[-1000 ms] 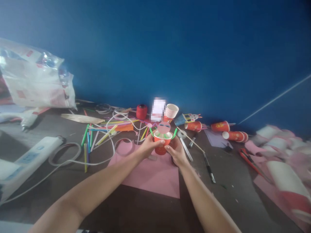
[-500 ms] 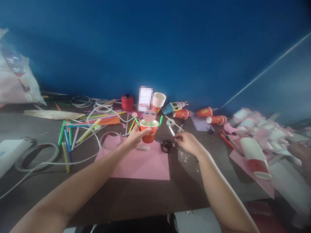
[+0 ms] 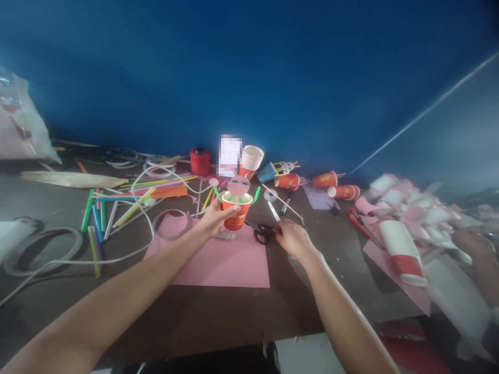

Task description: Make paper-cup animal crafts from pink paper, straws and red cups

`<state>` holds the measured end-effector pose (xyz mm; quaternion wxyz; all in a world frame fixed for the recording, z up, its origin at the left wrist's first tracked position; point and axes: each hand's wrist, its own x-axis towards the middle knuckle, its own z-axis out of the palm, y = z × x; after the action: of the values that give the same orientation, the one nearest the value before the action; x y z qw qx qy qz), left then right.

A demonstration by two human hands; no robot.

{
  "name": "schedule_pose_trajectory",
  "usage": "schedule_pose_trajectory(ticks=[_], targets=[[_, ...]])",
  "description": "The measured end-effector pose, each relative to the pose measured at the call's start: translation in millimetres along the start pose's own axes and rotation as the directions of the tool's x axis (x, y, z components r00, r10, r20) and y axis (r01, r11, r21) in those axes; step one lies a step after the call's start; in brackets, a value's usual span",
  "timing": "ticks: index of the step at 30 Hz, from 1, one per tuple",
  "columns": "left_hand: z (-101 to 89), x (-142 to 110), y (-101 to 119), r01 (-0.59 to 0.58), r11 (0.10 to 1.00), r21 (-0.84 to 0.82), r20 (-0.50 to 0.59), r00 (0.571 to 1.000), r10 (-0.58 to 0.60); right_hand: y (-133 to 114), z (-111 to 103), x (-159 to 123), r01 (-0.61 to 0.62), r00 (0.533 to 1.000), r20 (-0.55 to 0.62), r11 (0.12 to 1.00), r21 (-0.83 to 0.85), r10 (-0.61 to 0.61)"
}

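My left hand (image 3: 215,217) is closed around a red paper cup (image 3: 236,218), holding it upright over a sheet of pink paper (image 3: 226,267). Green straw pieces (image 3: 256,195) stick up from both sides of the cup like arms. A round pink paper face (image 3: 238,185) stands above its rim. My right hand (image 3: 294,236) is low at the tabletop beside the black scissors (image 3: 263,234), its fingers bent together and pointing down. What they hold, if anything, is hidden. Just beyond them lie a white strip (image 3: 273,211) and a thin wooden stick (image 3: 284,202).
Coloured straws (image 3: 97,223) and a looping white cable (image 3: 152,223) spread over the left side. At the back stand a red spool (image 3: 200,162) and stacked cups (image 3: 252,156). More decorated cups (image 3: 286,181) lie to the right, near a crumpled paper heap (image 3: 413,200) and a red cutter (image 3: 360,224).
My right hand has moved a little left and nearer, beside the scissors, covering pink scraps. My left hand still holds the cup. The view has turned slightly right.
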<state>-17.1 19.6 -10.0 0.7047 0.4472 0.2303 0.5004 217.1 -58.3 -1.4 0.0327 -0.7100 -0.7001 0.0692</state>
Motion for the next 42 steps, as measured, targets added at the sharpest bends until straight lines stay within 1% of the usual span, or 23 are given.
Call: schedule_pose_trajectory(ticks=[3, 4, 5, 6, 7, 8, 9, 10, 12, 13, 14, 16, 19, 21, 24, 26, 29, 31, 33, 35, 39, 42], targets=[[0.6, -0.1, 0.4, -0.003, 1.000, -0.006, -0.001, 1.000, 0.003, 2.9, 0.1, 0.6, -0.024, 0.999, -0.035, 0.999, 0.025, 0.025], [0.6, 0.0, 0.2, 0.000, 1.000, -0.006, -0.004, 1.000, 0.000, 4.6, 0.0, 1.2, -0.032, 0.998, -0.053, 0.998, 0.062, 0.035], [0.4, 0.1, -0.2, 0.006, 1.000, -0.006, -0.004, 1.000, -0.006, 6.4, -0.3, 2.1, -0.048, 0.996, -0.070, 0.989, 0.138, 0.059], [-0.2, 0.2, -0.9, 0.015, 1.000, -0.005, -0.001, 1.000, -0.015, 7.9, -0.8, 3.4, -0.072, 0.993, -0.076, 0.965, 0.253, 0.094], [-1.0, 0.5, -1.8, 0.022, 1.000, -0.003, 0.005, 1.000, -0.022, 8.9, -1.5, 5.1, -0.100, 0.988, -0.068, 0.912, 0.397, 0.138], [-1.9, 0.7, -2.9, 0.027, 1.000, 0.001, 0.012, 1.000, -0.027, 8.9, -2.5, 7.1, -0.127, 0.982, -0.045, 0.826, 0.549, 0.181], [-3.0, 1.0, -4.1, 0.029, 1.000, 0.004, 0.016, 0.999, -0.030, 7.9, -3.7, 9.3, -0.149, 0.977, -0.008, 0.715, 0.683, 0.211], [-3.9, 1.2, -5.2, 0.031, 1.000, 0.006, 0.018, 0.999, -0.031, 5.9, -5.1, 11.6, -0.160, 0.975, 0.029, 0.602, 0.783, 0.222], [-5.3, 1.3, -6.5, 0.033, 0.999, 0.001, 0.019, 0.999, -0.033, -1.3, -7.9, 16.5, -0.152, 0.975, 0.070, 0.397, 0.905, 0.212], [-5.6, 1.1, -6.7, 0.035, 0.999, -0.004, 0.020, 0.999, -0.035, -5.9, -9.0, 18.9, -0.142, 0.976, 0.078, 0.317, 0.938, 0.204], [-5.5, 0.7, -6.5, 0.037, 0.999, -0.007, 0.021, 0.999, -0.037, -10.9, -9.9, 21.1, -0.132, 0.977, 0.083, 0.252, 0.959, 0.194], [-4.7, -0.5, -5.4, 0.039, 0.999, -0.005, 0.018, 0.999, -0.039, -21.3, -11.2, 25.0, -0.113, 0.979, 0.084, 0.153, 0.982, 0.185], [-2.8, -2.6, -3.4, 0.041, 0.999, 0.001, 0.014, 0.999, -0.041, -35.6, -15.5, 29.6, -0.089, 0.984, 0.076, 0.076, 0.993, 0.160], [-2.0, -3.6, -2.9, 0.053, 0.999, -0.005, 0.025, 0.998, -0.053, -43.7, -22.5, 32.4, -0.059, 0.987, 0.048, 0.070, 0.996, 0.154], [-1.7, -4.8, -2.5, 0.094, 0.995, -0.012, 0.025, 0.995, -0.094, -53.3, -37.9, 37.9, 0.031, 0.983, -0.053, 0.126, 0.992, 0.174], [-1.2, -5.7, -1.3, 0.114, 0.993, -0.004, 0.009, 0.993, -0.114, -57.8, -47.3, 41.9, 0.099, 0.974, -0.138, 0.209, 0.973, 0.182], [0.8, -7.4, 2.2, 0.119, 0.992, 0.028, -0.012, 0.993, -0.119, -62.0, -55.6, 45.7, 0.174, 0.951, -0.254, 0.373, 0.911, 0.177], [2.0, -8.2, 4.1, 0.101, 0.994, 0.051, -0.015, 0.995, -0.100, -63.3, -58.0, 46.0, 0.201, 0.939, -0.306, 0.473, 0.858, 0.156], [2.2, -8.3, 4.6, 0.080, 0.994, 0.070, -0.018, 0.997, -0.079, -64.0, -58.9, 45.2, 0.209, 0.938, -0.324, 0.544, 0.813, 0.124], [1.6, -8.0, 3.8, 0.081, 0.993, 0.088, -0.023, 0.997, -0.079, -64.3, -58.9, 44.9, 0.210, 0.941, -0.324, 0.578, 0.788, 0.100], [1.4, -7.9, 2.2, 0.078, 0.992, 0.099, -0.019, 0.997, -0.076, -64.7, -56.4, 46.7, 0.227, 0.944, -0.324, 0.600, 0.767, 0.057], [2.6, -8.8, 3.2, 0.068, 0.992, 0.105, 0.001, 0.998, -0.069, -64.9, -54.5, 48.0, 0.223, 0.946, -0.321, 0.621, 0.751, 0.049]])
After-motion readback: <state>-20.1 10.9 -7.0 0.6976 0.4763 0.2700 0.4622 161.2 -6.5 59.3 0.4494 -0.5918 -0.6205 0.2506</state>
